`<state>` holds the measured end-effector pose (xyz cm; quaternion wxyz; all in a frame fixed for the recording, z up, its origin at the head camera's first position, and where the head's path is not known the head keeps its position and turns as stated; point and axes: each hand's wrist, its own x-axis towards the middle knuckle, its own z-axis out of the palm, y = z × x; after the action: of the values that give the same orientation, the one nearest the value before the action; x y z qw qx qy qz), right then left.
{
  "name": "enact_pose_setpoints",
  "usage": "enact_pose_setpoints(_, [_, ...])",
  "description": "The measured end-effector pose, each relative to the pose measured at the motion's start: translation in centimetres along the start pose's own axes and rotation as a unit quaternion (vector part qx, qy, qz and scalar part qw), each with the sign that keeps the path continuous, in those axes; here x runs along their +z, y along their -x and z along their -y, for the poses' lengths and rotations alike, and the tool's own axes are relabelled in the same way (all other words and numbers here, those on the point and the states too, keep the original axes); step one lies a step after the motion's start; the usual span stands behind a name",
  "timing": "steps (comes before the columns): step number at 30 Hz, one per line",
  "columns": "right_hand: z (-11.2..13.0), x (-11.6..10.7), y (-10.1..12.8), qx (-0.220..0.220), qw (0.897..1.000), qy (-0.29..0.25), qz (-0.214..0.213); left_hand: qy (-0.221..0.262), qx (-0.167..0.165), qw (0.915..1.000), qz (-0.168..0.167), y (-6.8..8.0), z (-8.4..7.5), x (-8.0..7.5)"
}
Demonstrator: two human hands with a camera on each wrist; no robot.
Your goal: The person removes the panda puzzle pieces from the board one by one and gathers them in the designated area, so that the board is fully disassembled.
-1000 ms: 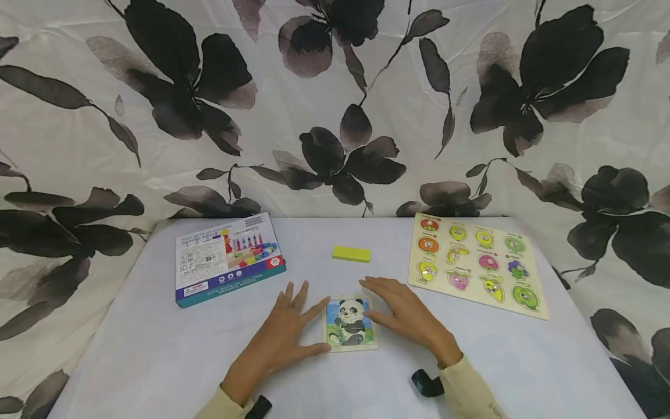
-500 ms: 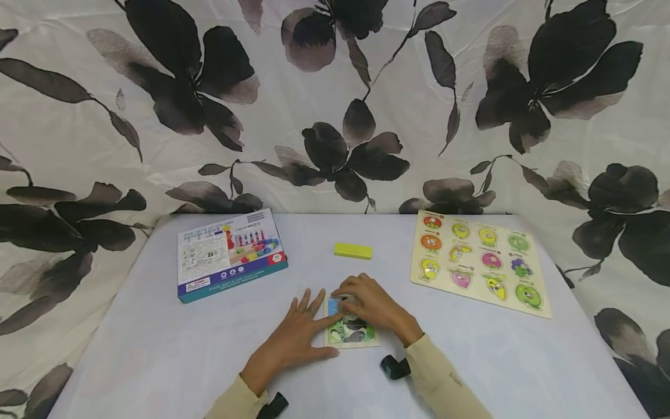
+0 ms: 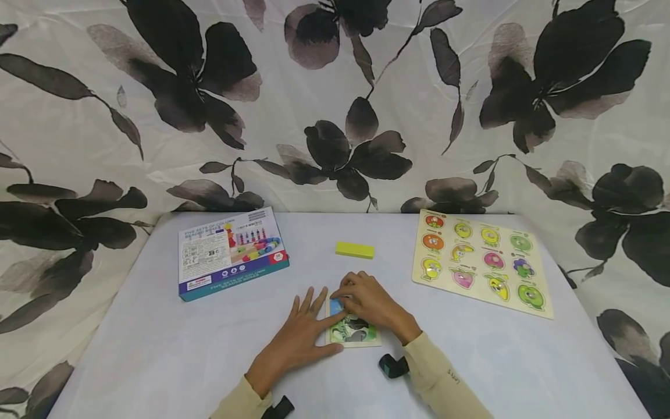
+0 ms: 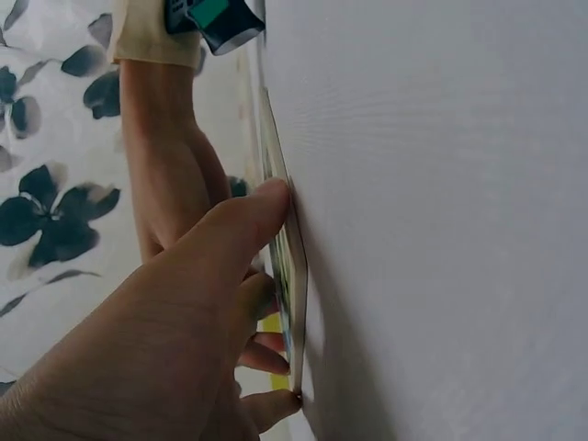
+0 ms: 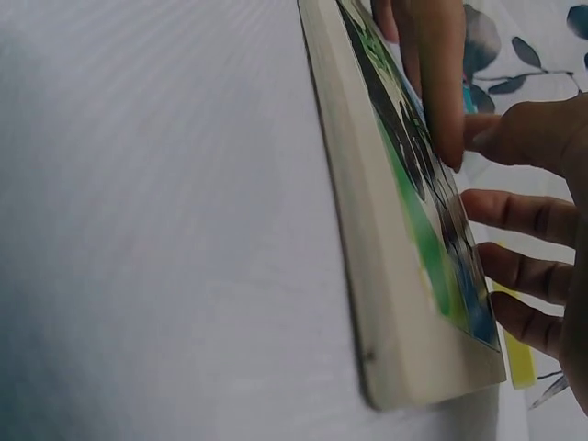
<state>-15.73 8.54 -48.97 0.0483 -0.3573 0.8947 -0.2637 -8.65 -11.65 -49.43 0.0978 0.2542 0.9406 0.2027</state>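
white table (image 3: 157, 343) before flowered cloth (image 3: 324, 105); left hand (image 3: 298, 340) flat, right hand (image 3: 369, 302) curled on panda puzzle (image 3: 356, 333)

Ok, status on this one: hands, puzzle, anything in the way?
Left hand flat, fingers on the panda puzzle's left edge. Right hand curled over its top part, fingertips on the picture. Puzzle flat on the table. Yellow block behind, apart.
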Motion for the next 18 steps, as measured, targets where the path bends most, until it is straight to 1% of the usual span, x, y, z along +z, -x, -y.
enact_pose_setpoints(5, [0.07,-0.18,-0.05,-0.001,1.000,0.007,0.004,-0.002,-0.008,1.0000,-0.002,-0.07,-0.45,0.16])
enact_pose_setpoints(10, [0.09,-0.22,-0.21,0.003,1.000,-0.005,0.007,-0.015,-0.012,0.9998,-0.006,-0.10,-0.72,0.29])
enact_pose_setpoints(18, [0.20,0.06,-0.25,0.005,1.000,-0.025,-0.003,-0.017,-0.006,0.9997,-0.017,-0.13,-0.66,0.40])
